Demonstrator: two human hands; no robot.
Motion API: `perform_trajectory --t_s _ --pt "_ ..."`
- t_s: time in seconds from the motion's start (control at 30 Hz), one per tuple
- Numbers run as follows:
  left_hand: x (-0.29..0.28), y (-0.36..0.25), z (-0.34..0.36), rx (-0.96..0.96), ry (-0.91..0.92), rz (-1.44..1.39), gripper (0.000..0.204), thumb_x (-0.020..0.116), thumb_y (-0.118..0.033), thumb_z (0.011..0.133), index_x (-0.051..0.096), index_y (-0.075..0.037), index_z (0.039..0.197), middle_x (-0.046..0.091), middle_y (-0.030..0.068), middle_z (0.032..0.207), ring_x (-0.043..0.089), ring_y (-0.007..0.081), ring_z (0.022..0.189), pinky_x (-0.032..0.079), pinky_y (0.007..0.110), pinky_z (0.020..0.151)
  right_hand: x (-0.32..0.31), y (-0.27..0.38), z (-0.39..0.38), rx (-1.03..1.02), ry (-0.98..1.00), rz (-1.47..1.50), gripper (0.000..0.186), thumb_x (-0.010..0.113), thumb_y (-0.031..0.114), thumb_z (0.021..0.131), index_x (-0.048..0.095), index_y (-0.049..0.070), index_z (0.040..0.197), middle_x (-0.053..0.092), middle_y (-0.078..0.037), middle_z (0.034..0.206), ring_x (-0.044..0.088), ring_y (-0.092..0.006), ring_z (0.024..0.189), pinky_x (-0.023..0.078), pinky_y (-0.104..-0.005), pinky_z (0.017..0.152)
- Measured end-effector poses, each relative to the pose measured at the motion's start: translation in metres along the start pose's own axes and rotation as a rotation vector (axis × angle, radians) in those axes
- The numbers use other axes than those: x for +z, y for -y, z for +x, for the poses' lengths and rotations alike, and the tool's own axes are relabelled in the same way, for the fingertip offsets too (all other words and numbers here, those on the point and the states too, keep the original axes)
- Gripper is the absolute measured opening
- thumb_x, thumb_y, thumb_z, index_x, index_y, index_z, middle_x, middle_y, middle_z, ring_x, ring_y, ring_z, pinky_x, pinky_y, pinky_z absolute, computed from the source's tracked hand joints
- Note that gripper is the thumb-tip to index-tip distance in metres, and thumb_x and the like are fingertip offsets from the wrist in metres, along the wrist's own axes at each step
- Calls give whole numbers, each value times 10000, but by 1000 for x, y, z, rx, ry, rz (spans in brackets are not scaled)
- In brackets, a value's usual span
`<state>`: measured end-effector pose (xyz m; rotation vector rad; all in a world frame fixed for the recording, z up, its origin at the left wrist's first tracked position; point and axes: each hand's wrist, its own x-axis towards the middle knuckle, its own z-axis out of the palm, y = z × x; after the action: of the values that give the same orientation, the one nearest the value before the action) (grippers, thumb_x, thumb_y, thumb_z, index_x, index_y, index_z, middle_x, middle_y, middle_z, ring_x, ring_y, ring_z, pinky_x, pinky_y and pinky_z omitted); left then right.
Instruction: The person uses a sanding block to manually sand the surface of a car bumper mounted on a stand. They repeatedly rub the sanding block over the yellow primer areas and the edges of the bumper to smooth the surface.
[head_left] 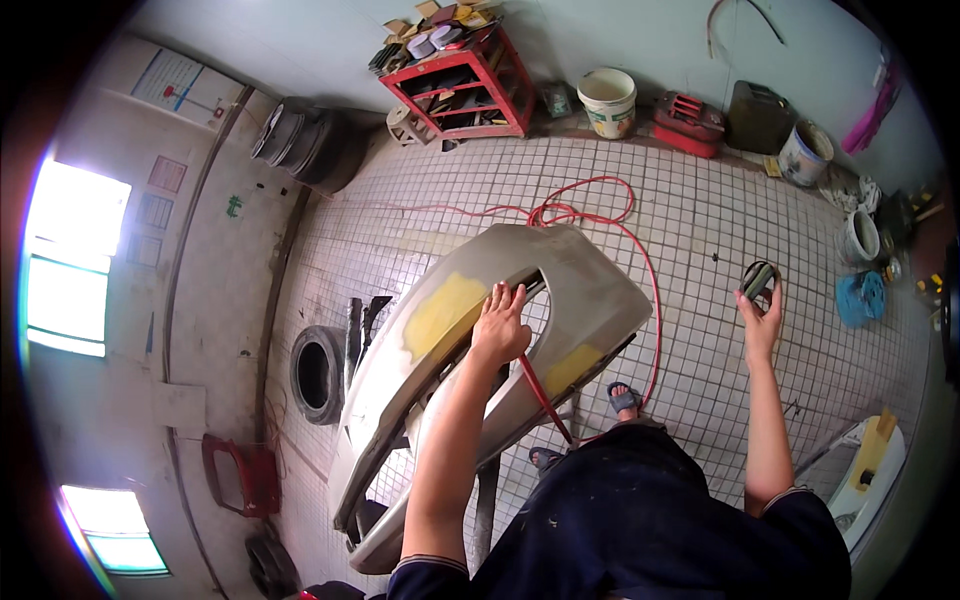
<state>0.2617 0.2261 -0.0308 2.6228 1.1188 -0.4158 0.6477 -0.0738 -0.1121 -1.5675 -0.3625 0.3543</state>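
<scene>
Touching bumper (440, 312) near cutout edge (541, 278) — left fingers (497, 297); tiled floor (705, 225) around

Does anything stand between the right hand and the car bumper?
Nothing visible blocks the space from the right hand, which holds a dark object, to the car bumper. Only the red hose crosses that gap in the picture, and it appears to lie below, on the floor.
</scene>
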Motion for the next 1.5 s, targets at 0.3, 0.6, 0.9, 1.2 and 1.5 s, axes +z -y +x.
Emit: perform_trajectory --t_s 0.3,0.6,0.9,1.2,1.5 --pt "-9 -3 -56 -141 -110 -157 924 529 -161 819 237 -51 1688 219 276 1741 168 392 1639 182 484 1335 59 10 8 -36 307 331 629 555 89 1034 390 175 1634 424 -107 1541 497 -238 1407 406 -409 1196" --pt "-16 19 -169 -380 -294 -347 990 538 -152 780 187 -10 1695 306 237 1724 234 345 1632 192 503 1326 157 6 17 181 463 548 423 462 490 1144 522 156 1397 497 -50 1431 550 -193 1217 468 -364 1045" --pt "-9 28 -221 -499 -532 -573 893 502 -135 780 314 1 1642 550 194 1572 460 396 1493 333 457 1251 168 17 11 215 495 527 255 657 389 1082 664 151 1174 623 50 1092 574 -64 980 500 -260 821" --pt "2 17 -226 -353 -731 -620 501 589 -204 802 691 -81 1276 726 242 1030 686 459 994 541 519 871 77 69 27 51 534 323 684 724 193 1005 387 204 1599 462 -72 1483 530 -199 1299 507 -373 1026" --pt "7 8 -233 -312 -897 -434 261 702 -184 831 738 -79 1068 758 156 1057 694 373 1029 530 457 952 70 88 38 465 840 584 730 547 235 852 457 -1 1537 657 -187 1328 676 -341 1192 553 -424 1022"
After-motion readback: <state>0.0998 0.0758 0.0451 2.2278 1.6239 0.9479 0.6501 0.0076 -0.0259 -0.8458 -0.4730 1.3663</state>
